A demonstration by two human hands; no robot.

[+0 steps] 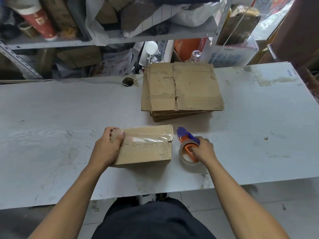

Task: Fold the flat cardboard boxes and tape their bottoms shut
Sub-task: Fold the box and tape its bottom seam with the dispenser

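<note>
Cluttered storage shelving (110,40) across the back, crammed with cardboard, plastic bags, a red-and-white cylinder (38,23) lying on its side at upper left, and a blue-printed carton (227,57) at right. In front of it, a long white worktable (51,126), scuffed and stained, with a round cable hole (128,81) near its far edge. Toward the far middle of the table, a stack of flat cardboard boxes (181,90), edges slightly uneven, old tape marks on the top sheet. Nearer, just left of centre, one folded box (145,149) resting on the table with its closed flaps facing up and a strip of clear tape (150,138) laid along the seam, wrinkled where it reaches the right edge. Left hand (107,149) clamped on the left end of that box, thumb pressed flat on top beside the tape, fingers wrapped over the far corner. Right hand (203,150) just beside the box's right end, gripping a tape dispenser (188,145) with an orange frame, blue blade guard and a clear roll, fingers curled through the handle; dispenser close to the box, contact between them unclear. Both forearms bare, reaching in from the bottom of the view. Below the table edge, dark clothing (153,221) and pale floor tiles (259,213).
</note>
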